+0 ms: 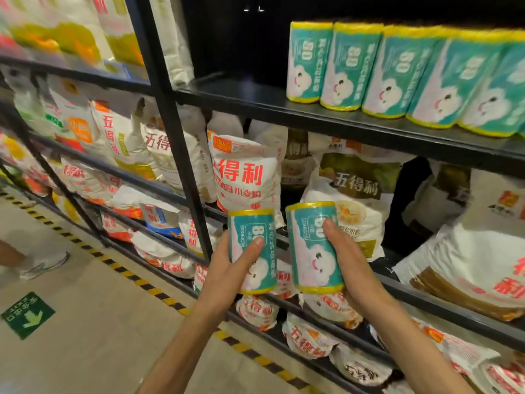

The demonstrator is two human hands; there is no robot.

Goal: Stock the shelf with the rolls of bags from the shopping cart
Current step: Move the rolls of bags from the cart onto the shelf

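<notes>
Left hand [227,268] up front, gripping teal roll [252,251] upright, thumb across label. Right hand [345,263] alongside, clutching second roll [314,248], just beside first, not touching. Both well below top shelf [255,98]. Row of stocked rolls [397,75] stands on that shelf, right side; bare gap left of row. Risks: one-handed grips on slick wrap could slip during lift; arriving roll may nudge row's end roll and topple neighbours; shelf edge could catch roll's base.

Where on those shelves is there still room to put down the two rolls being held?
The top shelf is bare between the black upright post and the row of rolls. The flour bags crowd the shelf below. The left hand and right hand each hold a roll.
</notes>
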